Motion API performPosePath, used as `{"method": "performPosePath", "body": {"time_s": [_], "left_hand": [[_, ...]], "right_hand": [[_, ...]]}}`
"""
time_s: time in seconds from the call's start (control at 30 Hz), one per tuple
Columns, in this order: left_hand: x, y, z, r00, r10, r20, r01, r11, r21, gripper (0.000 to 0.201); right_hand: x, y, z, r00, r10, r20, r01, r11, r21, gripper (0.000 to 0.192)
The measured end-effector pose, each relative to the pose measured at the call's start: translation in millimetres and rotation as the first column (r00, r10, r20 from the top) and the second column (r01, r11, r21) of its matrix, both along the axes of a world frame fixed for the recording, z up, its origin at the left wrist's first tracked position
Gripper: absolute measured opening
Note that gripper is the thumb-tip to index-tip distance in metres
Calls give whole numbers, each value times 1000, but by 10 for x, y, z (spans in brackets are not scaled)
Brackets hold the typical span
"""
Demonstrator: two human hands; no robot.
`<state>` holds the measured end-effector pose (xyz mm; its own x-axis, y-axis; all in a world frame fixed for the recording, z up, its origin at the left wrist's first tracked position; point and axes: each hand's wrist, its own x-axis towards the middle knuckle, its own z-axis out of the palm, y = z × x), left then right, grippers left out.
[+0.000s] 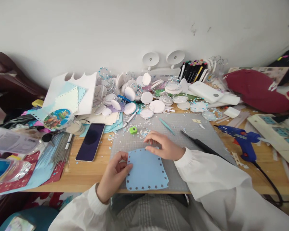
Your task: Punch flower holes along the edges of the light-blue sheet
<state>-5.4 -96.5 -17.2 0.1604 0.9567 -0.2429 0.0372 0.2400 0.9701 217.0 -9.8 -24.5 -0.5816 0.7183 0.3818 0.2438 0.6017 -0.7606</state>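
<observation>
A light blue sheet of paper [146, 171] with small flower-shaped holes along its edges lies at the front of a grey cutting mat [197, 123]. My left hand [115, 173] pinches its left edge between thumb and fingers. Over the paper's top right edge is my right hand [165, 146], its fingers loosely bent and the thumb apart from them, nothing seen between. Just beyond the hands sits a small lime-green block with a dark round spot [133, 130], among tiny paper bits [144, 132]. Turquoise tweezers [167, 126] and a black-handled tool [199, 144] lie to the right.
White discs [157, 106] are heaped along the back. A phone [91, 142] lies left; a blue glue gun [245, 138] and its cord are right, near a power strip [276, 134]. Markers [192, 73] and a maroon cap [255, 91] stand behind. Clear cups and wrappings crowd the far left.
</observation>
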Motion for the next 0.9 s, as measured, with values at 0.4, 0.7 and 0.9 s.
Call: {"method": "performPosePath", "body": {"time_s": [0.4, 0.7, 0.9], "left_hand": [[-83, 218, 19, 797, -27, -603, 348, 837, 422, 33], [-70, 318, -19, 534, 148, -833, 689, 494, 530, 24], [-82, 220, -82, 484, 259, -836, 738, 393, 549, 27]], "right_hand": [[-58, -71, -35, 968, 156, 199, -171, 983, 62, 10], [-96, -276, -22, 925, -71, 374, -91, 913, 397, 24], [-70, -566, -13, 824, -260, 503, -93, 814, 573, 30]]}}
